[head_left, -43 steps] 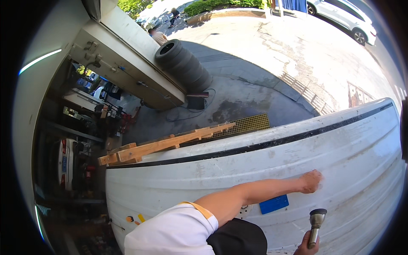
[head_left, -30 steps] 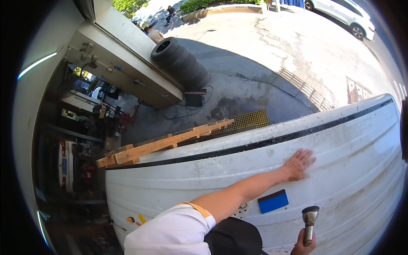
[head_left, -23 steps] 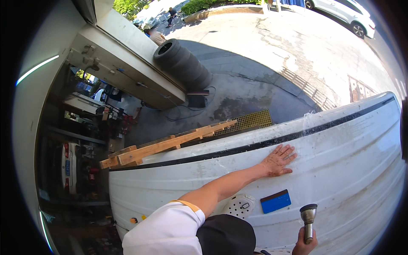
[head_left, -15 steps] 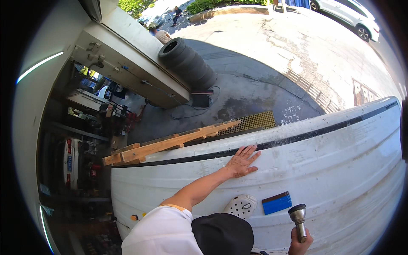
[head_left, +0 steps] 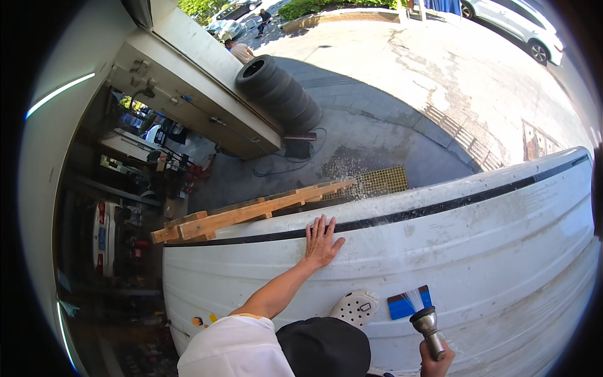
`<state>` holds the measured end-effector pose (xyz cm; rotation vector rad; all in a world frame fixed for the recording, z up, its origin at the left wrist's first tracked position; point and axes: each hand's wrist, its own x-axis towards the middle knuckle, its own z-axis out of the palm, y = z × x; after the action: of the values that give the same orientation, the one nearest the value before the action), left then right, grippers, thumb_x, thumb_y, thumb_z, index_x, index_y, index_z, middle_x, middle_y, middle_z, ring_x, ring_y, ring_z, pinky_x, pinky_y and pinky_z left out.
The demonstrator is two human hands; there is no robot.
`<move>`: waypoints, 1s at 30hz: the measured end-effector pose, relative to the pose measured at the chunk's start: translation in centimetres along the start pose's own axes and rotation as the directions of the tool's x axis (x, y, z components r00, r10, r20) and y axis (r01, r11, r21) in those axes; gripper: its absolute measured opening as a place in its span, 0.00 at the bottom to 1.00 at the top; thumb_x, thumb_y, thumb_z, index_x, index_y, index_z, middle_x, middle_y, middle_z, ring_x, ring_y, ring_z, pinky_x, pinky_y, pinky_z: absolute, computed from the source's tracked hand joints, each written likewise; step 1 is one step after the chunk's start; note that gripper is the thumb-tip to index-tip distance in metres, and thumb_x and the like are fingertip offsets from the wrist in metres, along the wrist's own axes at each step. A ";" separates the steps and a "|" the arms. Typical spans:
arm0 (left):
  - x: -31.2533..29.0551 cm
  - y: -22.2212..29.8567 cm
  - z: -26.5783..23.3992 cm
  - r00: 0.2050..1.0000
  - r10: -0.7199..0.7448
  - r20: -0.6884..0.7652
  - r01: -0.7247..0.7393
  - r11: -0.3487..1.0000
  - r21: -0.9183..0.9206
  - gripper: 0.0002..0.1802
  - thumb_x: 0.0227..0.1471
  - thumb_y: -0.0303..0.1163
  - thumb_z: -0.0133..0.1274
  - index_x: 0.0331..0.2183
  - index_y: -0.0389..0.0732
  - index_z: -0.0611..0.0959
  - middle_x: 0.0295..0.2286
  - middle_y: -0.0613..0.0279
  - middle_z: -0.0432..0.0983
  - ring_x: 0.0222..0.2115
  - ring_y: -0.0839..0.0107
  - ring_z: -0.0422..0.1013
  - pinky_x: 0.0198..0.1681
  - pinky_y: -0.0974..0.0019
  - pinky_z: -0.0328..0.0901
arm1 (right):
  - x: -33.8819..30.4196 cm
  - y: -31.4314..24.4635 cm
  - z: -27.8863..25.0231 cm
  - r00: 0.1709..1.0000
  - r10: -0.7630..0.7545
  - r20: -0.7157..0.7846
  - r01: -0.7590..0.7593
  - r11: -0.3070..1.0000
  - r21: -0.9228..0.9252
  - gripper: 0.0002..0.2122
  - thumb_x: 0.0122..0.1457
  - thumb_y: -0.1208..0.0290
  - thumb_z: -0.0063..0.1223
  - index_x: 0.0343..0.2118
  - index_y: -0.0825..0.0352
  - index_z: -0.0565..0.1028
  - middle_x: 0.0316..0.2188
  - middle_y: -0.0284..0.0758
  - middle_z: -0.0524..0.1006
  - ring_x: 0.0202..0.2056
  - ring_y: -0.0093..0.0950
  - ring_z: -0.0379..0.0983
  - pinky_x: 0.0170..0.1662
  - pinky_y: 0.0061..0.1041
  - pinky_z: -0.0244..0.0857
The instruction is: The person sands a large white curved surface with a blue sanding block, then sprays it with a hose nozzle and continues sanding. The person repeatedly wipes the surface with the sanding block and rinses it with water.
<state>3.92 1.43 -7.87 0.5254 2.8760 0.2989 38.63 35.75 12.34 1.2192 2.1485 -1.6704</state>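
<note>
Silver metal spray nozzle with a flared, dark-rimmed head (head_left: 427, 325) sits in my right hand (head_left: 436, 360), fingers wrapped round its narrow end, above the white ribbed panel (head_left: 496, 257). Water is already jetting out across the blue rectangular pad with a dark edge (head_left: 399, 308); how much of the panel it has covered I can't tell, but grey smudges and dull streaks remain along the ridges. The nozzle looks worn. Beside the pad stands a white perforated clog (head_left: 353, 308). Farther out, well apart from my right, my left hand (head_left: 322, 249) lies flat, fingers spread over the long black strip (head_left: 443, 206). Droplets scatter toward the yellow grating (head_left: 387, 180).
</note>
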 end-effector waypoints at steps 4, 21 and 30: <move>1.2 2.2 1.5 0.997 -0.067 -0.043 0.068 0.998 0.019 0.51 0.64 0.71 0.40 0.74 0.47 0.55 0.73 0.38 0.42 0.74 0.41 0.36 0.72 0.32 0.28 | 0.1 -0.1 0.1 1.000 -0.014 0.002 0.014 1.000 -0.022 0.13 0.61 0.69 0.68 0.44 0.71 0.83 0.27 0.31 0.79 0.32 0.20 0.71 0.35 0.30 0.69; 12.5 26.9 1.8 0.857 0.467 0.220 -0.466 0.883 -0.059 0.48 0.66 0.66 0.39 0.74 0.47 0.53 0.73 0.36 0.38 0.74 0.38 0.32 0.75 0.37 0.26 | 0.5 1.1 -0.3 0.971 0.004 -0.241 -0.006 1.000 -0.008 0.12 0.62 0.66 0.69 0.34 0.73 0.83 0.22 0.25 0.70 0.26 0.17 0.62 0.26 0.28 0.58; 10.8 18.5 3.5 0.882 0.439 -0.174 -0.452 0.891 -0.048 0.43 0.64 0.61 0.51 0.71 0.50 0.64 0.71 0.43 0.50 0.73 0.44 0.44 0.73 0.33 0.36 | 0.6 1.0 -1.2 0.944 0.058 -0.325 -0.048 0.998 0.040 0.13 0.61 0.66 0.69 0.31 0.73 0.81 0.19 0.26 0.69 0.23 0.18 0.62 0.24 0.28 0.58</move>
<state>0.82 22.89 -8.66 1.2015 2.8373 0.5562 39.33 37.16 11.65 1.6500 2.2487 -1.5788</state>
